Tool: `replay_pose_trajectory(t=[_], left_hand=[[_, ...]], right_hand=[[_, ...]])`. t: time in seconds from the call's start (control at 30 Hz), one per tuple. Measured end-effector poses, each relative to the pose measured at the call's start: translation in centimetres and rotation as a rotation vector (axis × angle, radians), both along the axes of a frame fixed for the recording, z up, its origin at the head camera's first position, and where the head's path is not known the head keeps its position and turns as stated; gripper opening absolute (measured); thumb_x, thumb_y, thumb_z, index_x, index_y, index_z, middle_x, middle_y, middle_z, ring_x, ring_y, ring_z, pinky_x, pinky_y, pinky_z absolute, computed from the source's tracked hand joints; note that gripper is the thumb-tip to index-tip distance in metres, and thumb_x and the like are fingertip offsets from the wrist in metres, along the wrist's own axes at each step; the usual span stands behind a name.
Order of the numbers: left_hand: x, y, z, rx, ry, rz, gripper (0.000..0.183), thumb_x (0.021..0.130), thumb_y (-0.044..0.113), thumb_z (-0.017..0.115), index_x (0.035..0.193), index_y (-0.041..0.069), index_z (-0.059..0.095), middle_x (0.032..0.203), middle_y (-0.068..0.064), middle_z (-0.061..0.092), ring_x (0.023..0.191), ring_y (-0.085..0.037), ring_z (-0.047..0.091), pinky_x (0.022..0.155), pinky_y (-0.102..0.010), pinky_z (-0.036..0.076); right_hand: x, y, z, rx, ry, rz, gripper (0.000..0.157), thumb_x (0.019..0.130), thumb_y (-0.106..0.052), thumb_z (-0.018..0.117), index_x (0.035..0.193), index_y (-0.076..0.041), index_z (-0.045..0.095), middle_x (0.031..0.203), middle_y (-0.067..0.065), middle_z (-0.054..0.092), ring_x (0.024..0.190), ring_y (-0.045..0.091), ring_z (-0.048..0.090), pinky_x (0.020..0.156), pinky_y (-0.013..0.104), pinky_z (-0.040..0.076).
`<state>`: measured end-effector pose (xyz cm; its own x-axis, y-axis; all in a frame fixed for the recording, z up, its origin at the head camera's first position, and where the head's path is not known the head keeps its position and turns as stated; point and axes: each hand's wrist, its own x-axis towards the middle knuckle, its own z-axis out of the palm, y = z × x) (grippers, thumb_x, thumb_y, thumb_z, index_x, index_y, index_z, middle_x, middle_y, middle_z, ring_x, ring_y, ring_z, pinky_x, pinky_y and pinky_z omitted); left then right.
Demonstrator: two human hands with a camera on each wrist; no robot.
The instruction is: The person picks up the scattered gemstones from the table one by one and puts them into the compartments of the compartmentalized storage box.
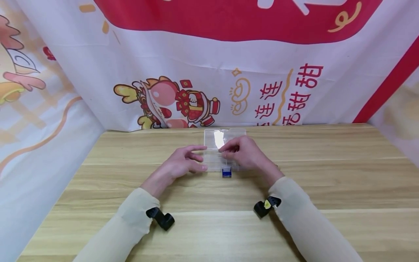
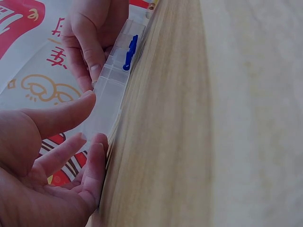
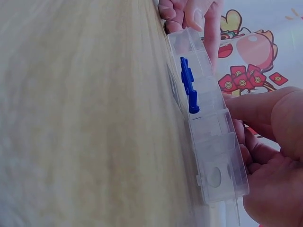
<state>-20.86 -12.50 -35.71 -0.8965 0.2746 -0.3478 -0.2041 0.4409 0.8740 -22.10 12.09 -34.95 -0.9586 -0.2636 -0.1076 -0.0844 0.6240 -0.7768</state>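
Observation:
A clear plastic compartment box (image 1: 212, 160) sits on the table, its transparent lid (image 1: 211, 138) raised at the back. A blue latch (image 3: 188, 87) is at its front. Beside the box's left edge is my left hand (image 1: 183, 160), thumb and fingers spread and loosely bent, fingertips at the edge. My right hand (image 1: 245, 151) reaches over the box from the right, with thumb and index fingertips close together above the compartments. Whether they pinch something small cannot be made out. Through the front wall, a pale oval shape (image 3: 214, 177) shows in an end compartment.
The wooden table (image 1: 209, 225) stretches to both sides and toward me. Behind its back edge hangs a printed cloth (image 1: 183, 54) with red lettering and cartoon figures, close behind the raised lid. Black wrist cameras (image 1: 163, 219) are strapped on both sleeves.

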Motion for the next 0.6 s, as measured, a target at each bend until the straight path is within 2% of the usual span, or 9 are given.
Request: replay_pose_trajectory(t=[0.6], left_hand=[[-0.08, 0.1, 0.01, 0.002, 0.004, 0.004, 0.067, 0.091, 0.017, 0.084, 0.151, 0.031, 0.058, 0.133, -0.009, 0.065, 0.112, -0.025, 0.065, 0.09, -0.032, 0.057]], right_hand=[[0.23, -0.2, 0.24, 0.039, 0.029, 0.027, 0.016, 0.099, -0.013, 0.075, 0.113, -0.018, 0.082, 0.108, 0.003, 0.073, 0.095, 0.021, 0.061, 0.084, 0.033, 0.053]])
